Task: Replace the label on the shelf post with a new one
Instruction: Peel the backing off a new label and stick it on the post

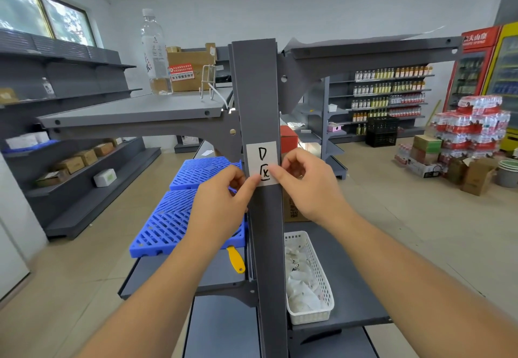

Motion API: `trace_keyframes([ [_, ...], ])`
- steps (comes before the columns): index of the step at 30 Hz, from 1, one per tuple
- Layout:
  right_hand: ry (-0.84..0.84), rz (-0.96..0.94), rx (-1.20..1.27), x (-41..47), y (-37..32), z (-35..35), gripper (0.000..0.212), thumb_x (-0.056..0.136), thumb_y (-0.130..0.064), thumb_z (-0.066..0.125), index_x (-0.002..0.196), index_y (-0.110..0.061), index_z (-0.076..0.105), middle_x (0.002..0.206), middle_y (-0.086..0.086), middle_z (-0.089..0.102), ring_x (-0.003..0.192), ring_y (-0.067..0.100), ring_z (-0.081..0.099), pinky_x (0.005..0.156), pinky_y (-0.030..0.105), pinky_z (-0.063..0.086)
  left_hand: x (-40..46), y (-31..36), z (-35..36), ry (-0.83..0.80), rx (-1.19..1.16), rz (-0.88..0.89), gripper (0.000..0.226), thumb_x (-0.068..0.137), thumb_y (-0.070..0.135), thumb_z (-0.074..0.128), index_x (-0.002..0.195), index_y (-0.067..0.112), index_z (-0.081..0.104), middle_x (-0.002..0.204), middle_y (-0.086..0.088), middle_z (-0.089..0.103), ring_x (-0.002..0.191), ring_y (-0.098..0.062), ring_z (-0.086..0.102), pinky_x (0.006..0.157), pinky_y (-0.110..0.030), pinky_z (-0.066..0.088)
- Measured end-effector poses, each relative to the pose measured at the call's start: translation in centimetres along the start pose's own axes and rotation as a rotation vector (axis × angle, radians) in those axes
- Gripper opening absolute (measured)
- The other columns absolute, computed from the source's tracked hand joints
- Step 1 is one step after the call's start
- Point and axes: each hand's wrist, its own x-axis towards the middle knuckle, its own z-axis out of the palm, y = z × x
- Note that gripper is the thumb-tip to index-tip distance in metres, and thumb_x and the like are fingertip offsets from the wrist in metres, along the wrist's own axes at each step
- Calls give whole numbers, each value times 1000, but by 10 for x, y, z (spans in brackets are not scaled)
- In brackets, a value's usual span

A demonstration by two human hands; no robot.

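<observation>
A white paper label (261, 155) with a handwritten "D" and a boxed mark is on the front face of the dark grey shelf post (259, 91), about mid-height. My left hand (221, 206) reaches in from the lower left, its index fingertip pressing on the label's lower left corner. My right hand (304, 186) comes from the right, fingertip on the label's lower right edge. Both hands touch the label at its bottom; the lower part of the writing is partly covered.
A white mesh basket (322, 273) of crumpled paper scraps sits on the shelf right of the post. A yellow-handled tool (236, 259) and blue plastic pallets (185, 206) lie on the left. A water bottle (155, 52) and cardboard box stand on the upper shelf.
</observation>
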Motion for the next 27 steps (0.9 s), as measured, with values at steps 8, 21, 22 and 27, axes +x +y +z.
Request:
trace_keyframes([
  [8, -57, 11, 56, -1, 7, -4, 12, 92, -25, 73, 87, -20, 63, 79, -8, 65, 67, -3, 56, 66, 10, 47, -1, -10, -7, -116, -70, -15, 16, 101, 37, 61, 90, 25, 63, 78, 0, 73, 53, -4, 67, 55, -27, 57],
  [21, -144, 38, 147, -4, 18, -10, 13, 90, -19, 76, 87, -28, 66, 88, -6, 71, 78, 5, 65, 73, 23, 54, -6, -12, 0, -114, -141, -58, 22, 98, 37, 65, 87, 19, 58, 74, 1, 68, 53, -3, 66, 55, -31, 58],
  [22, -149, 40, 152, -4, 19, -11, 14, 91, -18, 75, 87, -28, 66, 87, -7, 71, 77, 4, 65, 73, 23, 53, -6, -11, 0, -123, -144, -61, 22, 99, 37, 64, 89, 18, 58, 74, -1, 68, 53, -3, 65, 54, -33, 58],
  [27, -155, 61, 173, -5, 20, -12, 19, 91, -17, 74, 84, -33, 65, 79, -16, 68, 69, 0, 60, 71, 25, 51, -8, -12, -4, -156, -189, -82, 15, 101, 32, 61, 92, 20, 60, 75, -4, 69, 58, -12, 67, 57, -41, 59],
])
